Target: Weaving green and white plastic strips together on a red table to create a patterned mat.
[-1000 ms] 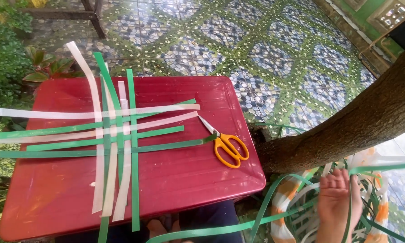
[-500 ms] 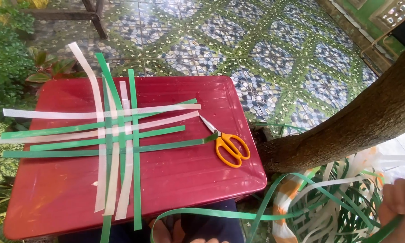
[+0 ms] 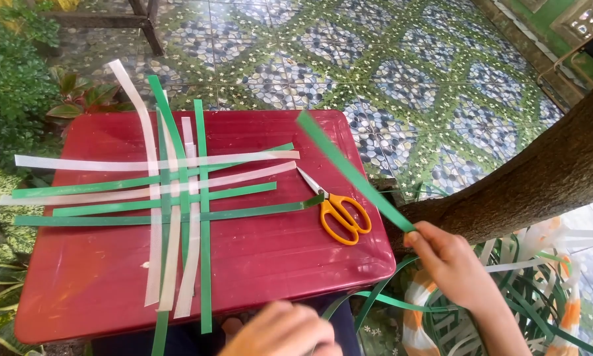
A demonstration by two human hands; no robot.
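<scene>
The right hand point(image 3: 451, 264) is positioned off the right edge of the red desk point(image 3: 277, 264), in front of the tree trunk point(image 3: 540, 184). Its fingers are pinched on one end of a green strip point(image 3: 349, 170); the strip rises diagonally up and to the left from the grip and ends in mid-air above the right part of the desk, clear of the surface. The left hand point(image 3: 283, 329) is at the bottom edge of the view, just below the front rim of the desk; it is only partly in frame, and whether it is clenched, released or grasping anything cannot be determined. On the left and centre of the desk lies a woven lattice point(image 3: 178, 191) of flat strips: green and white strips running left to right are interlaced with green and white strips running front to back, and several ends overhang the desk edges. A pair of orange-handled scissors point(image 3: 336, 211) lies flat on the desk to the right of the lattice, blades pointing up and left, touching or just beside the right end of the lowest horizontal green strip. On the ground to the right of the desk, below the right hand, sits a loose bundle of spare strips point(image 3: 521, 296) in green, white and orange. Patterned floor tiles point(image 3: 389, 72) extend beyond the desk, and green plants point(image 3: 19, 92) stand at its left side.
</scene>
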